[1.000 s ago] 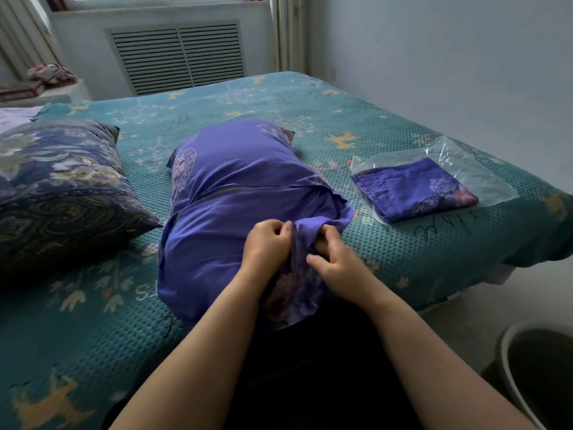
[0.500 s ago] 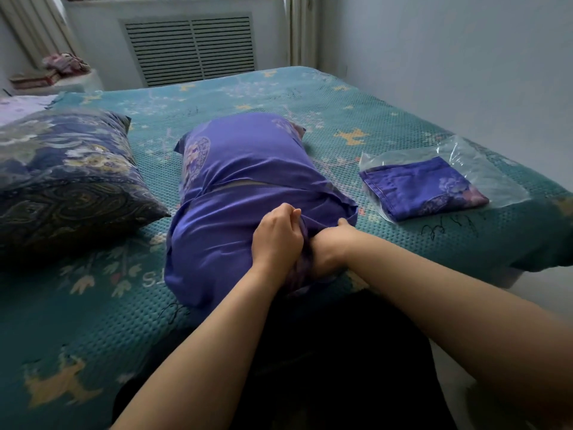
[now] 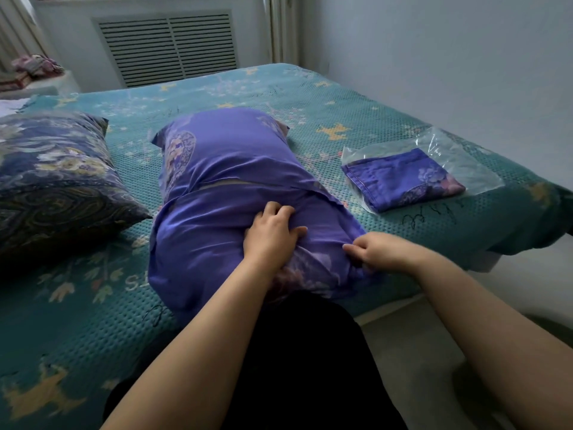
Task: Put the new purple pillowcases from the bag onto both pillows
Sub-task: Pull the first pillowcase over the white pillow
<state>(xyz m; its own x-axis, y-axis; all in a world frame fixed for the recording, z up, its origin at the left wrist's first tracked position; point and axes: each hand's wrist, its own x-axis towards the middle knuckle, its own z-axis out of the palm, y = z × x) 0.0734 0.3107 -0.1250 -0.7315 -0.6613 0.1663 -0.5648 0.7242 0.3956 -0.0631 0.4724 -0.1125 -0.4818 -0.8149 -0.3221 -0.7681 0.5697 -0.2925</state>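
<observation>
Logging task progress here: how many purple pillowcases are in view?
2. One purple pillowcase covers the middle pillow, under both hands. One folded pillowcase lies in the clear bag on the right of the bed. More could be hidden beneath it.

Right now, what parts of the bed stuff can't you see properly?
All from the head view:
- Near end of the purple pillow: covered by the left hand and right hand, so whether the opening is tucked shut is hidden.
- Patterned pillow: its left side is cut off by the picture edge.
- Folded pillowcase in the clear bag: folded, so its full pattern is hidden.
- Pile on the far shelf: too small and blurred to name.
</observation>
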